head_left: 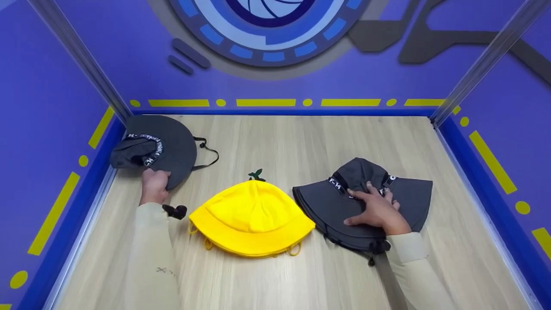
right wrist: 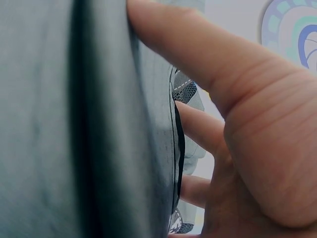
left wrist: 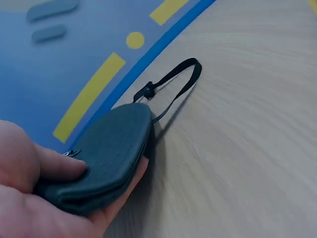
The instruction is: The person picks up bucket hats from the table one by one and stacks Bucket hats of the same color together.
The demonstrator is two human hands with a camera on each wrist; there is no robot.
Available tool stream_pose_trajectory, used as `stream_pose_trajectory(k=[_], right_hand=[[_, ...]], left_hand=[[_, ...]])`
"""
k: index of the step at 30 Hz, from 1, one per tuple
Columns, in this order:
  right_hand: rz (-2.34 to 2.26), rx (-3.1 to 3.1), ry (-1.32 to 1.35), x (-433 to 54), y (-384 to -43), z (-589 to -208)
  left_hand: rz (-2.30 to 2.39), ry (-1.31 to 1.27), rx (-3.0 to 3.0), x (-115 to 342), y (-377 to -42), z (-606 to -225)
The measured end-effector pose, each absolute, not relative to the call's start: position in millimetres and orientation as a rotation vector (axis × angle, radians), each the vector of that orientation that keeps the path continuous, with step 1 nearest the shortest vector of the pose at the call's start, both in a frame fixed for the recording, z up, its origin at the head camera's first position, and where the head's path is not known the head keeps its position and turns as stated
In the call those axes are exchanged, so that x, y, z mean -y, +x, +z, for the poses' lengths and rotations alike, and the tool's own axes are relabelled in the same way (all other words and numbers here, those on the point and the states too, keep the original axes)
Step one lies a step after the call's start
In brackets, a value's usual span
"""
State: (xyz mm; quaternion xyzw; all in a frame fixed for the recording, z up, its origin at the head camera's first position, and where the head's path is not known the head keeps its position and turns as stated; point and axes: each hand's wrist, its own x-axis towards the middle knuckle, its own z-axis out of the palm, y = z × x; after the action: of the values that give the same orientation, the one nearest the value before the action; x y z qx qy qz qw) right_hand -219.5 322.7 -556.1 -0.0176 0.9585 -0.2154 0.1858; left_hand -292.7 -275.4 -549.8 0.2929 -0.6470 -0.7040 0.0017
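Observation:
My left hand (head_left: 156, 185) pinches the brim of a dark grey sun hat (head_left: 178, 142) at the far left corner of the table. In the left wrist view, the thumb lies on top of the folded brim (left wrist: 114, 144) with fingers underneath, and a black chin cord (left wrist: 193, 79) loops out beyond it. At the right, my right hand (head_left: 376, 209) rests with spread fingers on dark grey sun hats (head_left: 318, 202), whose brims lie layered. A lettered band circles the top one's crown. The right wrist view shows the thumb and fingers against grey cloth (right wrist: 153, 124).
Between the hands sit yellow bucket hats (head_left: 254, 215), nested, with a green leaf sprig (head_left: 257, 174) at the top and yellow loops below. Purple-blue panels (head_left: 275, 92) wall the wooden table (head_left: 267, 142) at the back and both sides.

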Motion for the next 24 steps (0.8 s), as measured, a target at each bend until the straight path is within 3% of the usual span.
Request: stream_pose_trajectory(k=[14, 24], right_hand=[[-0.621, -2.707, -0.043, -323.2, -217.6, -555.4], [-0.62, -2.711, -0.039, -323.1, -217.9, -557.7]], left_hand=[[-0.982, 0.433, 2.761, 265.3, -257.2, -508.7], [-0.754, 0.274, 2.615, 231.4, -230.3, -473.3]])
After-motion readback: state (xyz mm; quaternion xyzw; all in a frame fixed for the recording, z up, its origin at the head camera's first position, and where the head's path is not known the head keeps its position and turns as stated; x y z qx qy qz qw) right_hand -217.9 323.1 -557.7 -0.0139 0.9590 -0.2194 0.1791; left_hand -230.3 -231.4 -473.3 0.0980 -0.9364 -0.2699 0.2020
